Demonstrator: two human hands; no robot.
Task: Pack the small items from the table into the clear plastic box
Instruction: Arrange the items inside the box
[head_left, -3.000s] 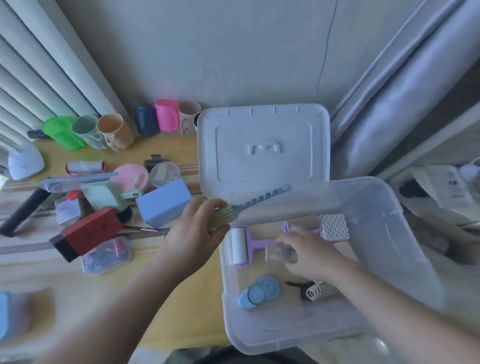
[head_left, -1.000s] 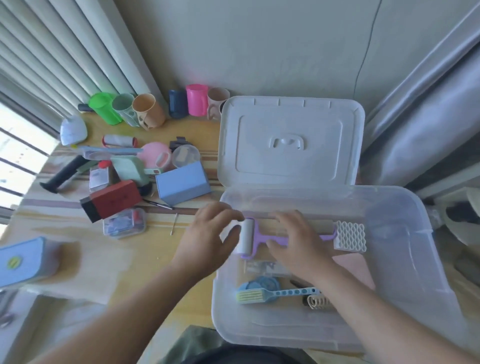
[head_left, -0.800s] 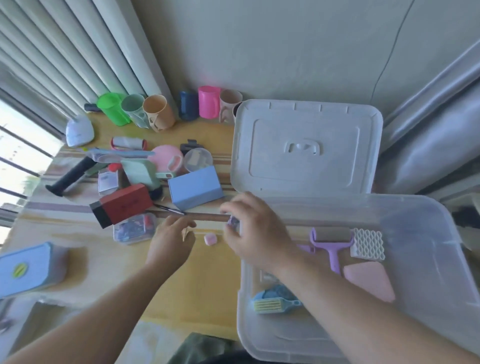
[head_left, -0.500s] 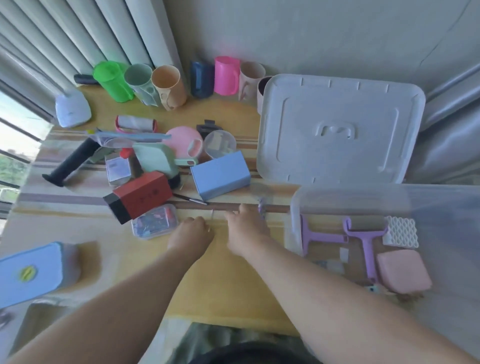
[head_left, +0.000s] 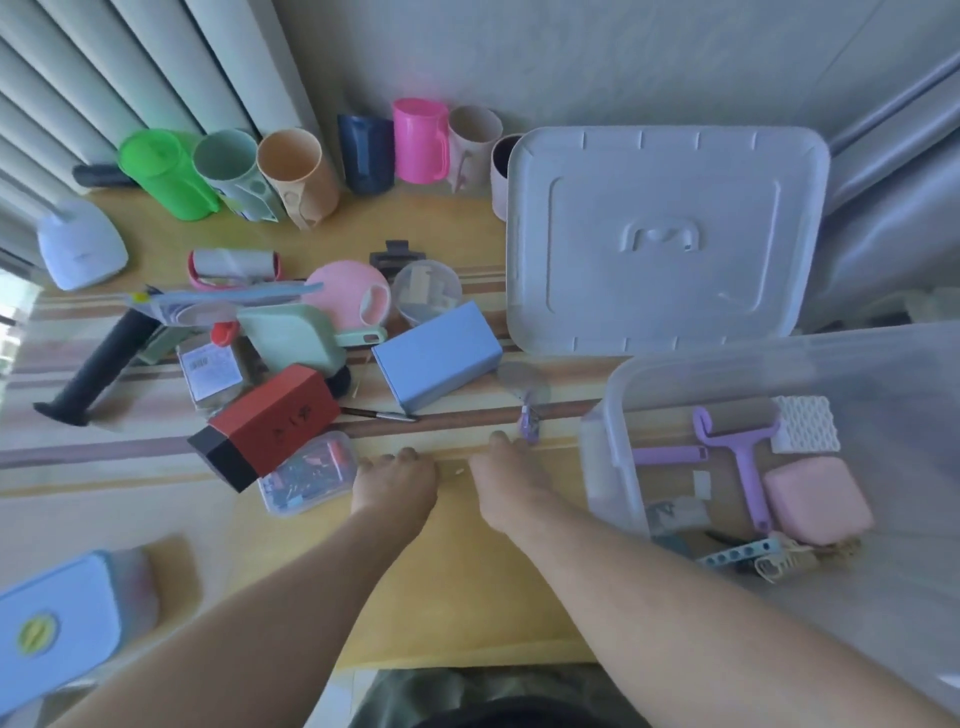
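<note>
Head view, looking down on the yellow surface (head_left: 467, 597). Both hands have left the clear plastic box (head_left: 779, 597), lower right of the frame, where a second ago they were arranging items, and now lie side by side at centre frame. The camera has swung left with them, so the box is now partly cut off by the frame edge.

The left hand (head_left: 395, 486) has its fingers curled under, knuckles up, just beside a small clear case (head_left: 306, 475); whether it grasps anything cannot be told. The right hand (head_left: 506, 483) reaches forward, its fingertips close to a small lilac piece (head_left: 530, 428) below a clear round object (head_left: 523, 383); contact cannot be confirmed, and no grasp is visible.

Already in the box: a purple roller (head_left: 740, 441), a white lattice piece (head_left: 805, 423), a pink pad (head_left: 815, 501) and a blue comb (head_left: 737, 555). The white lid (head_left: 665, 239) lies at upper right.

Still unpacked at centre left: a blue box (head_left: 439, 361), a red box (head_left: 270, 423), a pink round case (head_left: 345, 296) and others. The shift suggests one placement is finished and the next pickup is beginning; much of the task appears to remain.
</note>
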